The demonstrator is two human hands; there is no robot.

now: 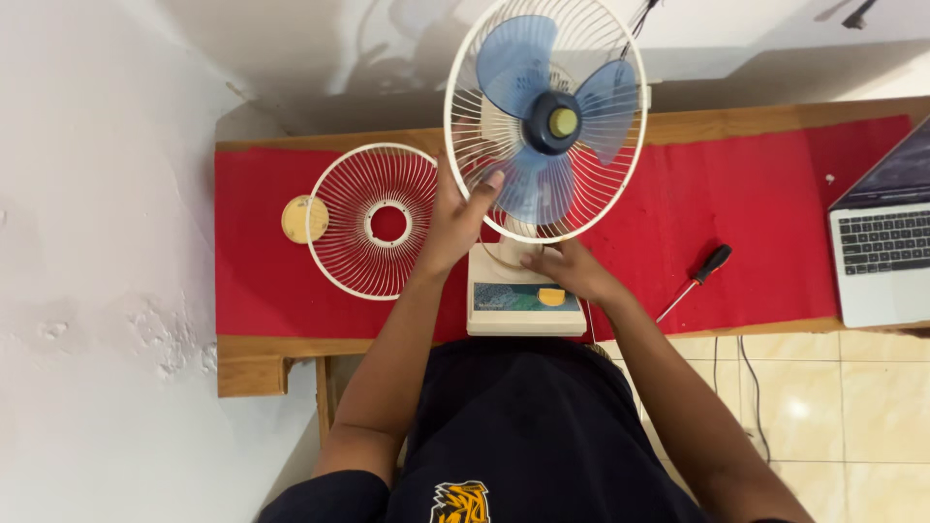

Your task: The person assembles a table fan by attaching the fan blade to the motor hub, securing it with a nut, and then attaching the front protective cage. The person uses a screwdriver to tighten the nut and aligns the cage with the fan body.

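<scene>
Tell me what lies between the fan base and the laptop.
In the head view, a screwdriver lies on the red mat between fan base and laptop.

The laptop (883, 242) at three o'clock was cut off by the picture's right edge, so only part of its keyboard and screen showed. The fan's rear guard (545, 118) ran past the top edge at twelve o'clock. The left hand (455, 221) hid part of that guard's lower rim, and the right hand (569, 267) covered the neck above the cream base (524, 306) (its markings were too small to tell). The screwdriver (697, 279) tip blurred into the red mat (756, 213).
</scene>
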